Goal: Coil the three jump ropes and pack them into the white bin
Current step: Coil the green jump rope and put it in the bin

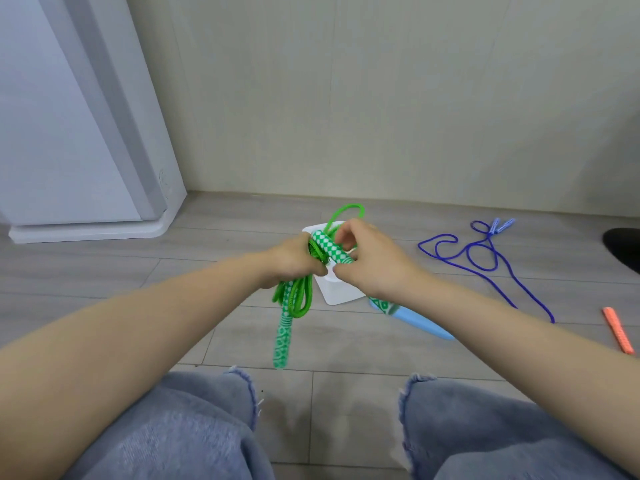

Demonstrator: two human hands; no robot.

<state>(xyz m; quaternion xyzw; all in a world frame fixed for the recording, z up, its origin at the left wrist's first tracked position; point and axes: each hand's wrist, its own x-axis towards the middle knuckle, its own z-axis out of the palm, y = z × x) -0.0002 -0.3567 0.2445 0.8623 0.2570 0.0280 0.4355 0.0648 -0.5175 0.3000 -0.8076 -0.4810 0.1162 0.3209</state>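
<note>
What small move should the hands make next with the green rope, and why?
Probably lower the green rope into the white bin. Left hand grips the bundled loops, right hand holds a handle across them, directly above the bin.

Indoor domestic room, floor level. Evidence: grey wood-look plank floor [104, 271]; plain pale wall [381, 98] meeting the floor at a straight joint; white appliance or cabinet [69, 133] with a rounded plinth in the left corner. Household playthings lie on the floor: a blue jump rope [485, 258] and an orange handle [618, 330]. The person sits on the floor in frayed jeans [194, 427].
</note>
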